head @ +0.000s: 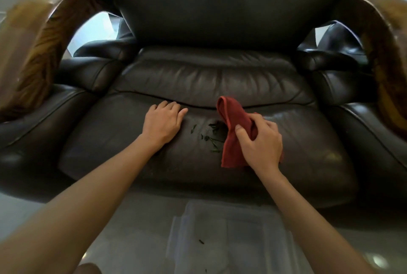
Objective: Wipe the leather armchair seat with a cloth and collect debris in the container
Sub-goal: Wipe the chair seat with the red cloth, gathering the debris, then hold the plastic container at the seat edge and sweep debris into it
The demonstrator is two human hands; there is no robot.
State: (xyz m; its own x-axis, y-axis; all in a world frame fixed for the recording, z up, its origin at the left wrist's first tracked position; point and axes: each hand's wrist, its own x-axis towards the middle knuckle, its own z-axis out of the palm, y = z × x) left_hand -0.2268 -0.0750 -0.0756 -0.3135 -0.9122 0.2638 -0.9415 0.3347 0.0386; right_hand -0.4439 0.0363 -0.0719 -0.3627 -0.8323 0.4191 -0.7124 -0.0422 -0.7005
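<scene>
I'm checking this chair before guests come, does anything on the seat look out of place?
Yes. Small dark green leaf bits lie scattered on the dark leather seat cushion, between the bare left hand and the red cloth held by the right hand.

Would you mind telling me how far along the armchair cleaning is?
Barely begun: one green fleck lies in the clear plastic container. In hand: the right hand holds the red cloth beside the green debris; the left hand rests on the dark leather seat. Left: sweeping everything in.

No readable text, label, brand mark, number or sign is showing on any surface here; nothing legible is presenting itself for record.
</scene>
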